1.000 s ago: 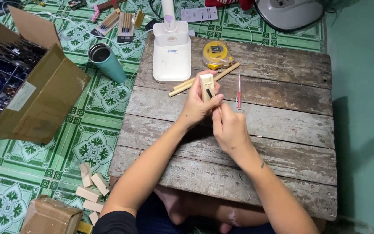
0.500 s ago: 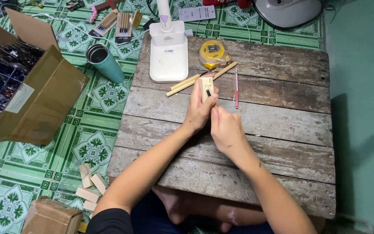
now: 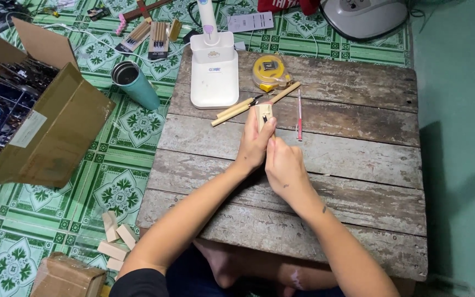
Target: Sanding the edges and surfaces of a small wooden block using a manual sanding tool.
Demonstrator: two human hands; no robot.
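Person seated at a low, weathered wooden table (image 3: 347, 181), both forearms reaching up from the bottom of the frame to its middle.

Left hand (image 3: 255, 144): closed around a small pale wooden block (image 3: 263, 114), held upright just above the tabletop, slightly above frame centre. Fingers wrap the lower part; the top end sticks out, with a small dark mark on its near face.

Right hand (image 3: 284, 165): curled shut, pressed against the left hand just below the block. Whether it grips a tool I cannot tell; the fingers hide it.

Directly behind the block: two thin wooden sticks (image 3: 232, 110) lying diagonally, a red pen (image 3: 299, 115) to the right, a yellow tape measure (image 3: 269, 71) above. White desk-lamp base (image 3: 214, 74) at the table's upper left edge.

Floor, green patterned tiles: teal tumbler (image 3: 136, 84) on its side left of the table, open cardboard box (image 3: 34, 118) at far left, several loose pale wood offcuts (image 3: 115, 239) at lower left, near a smaller brown box (image 3: 67, 276).
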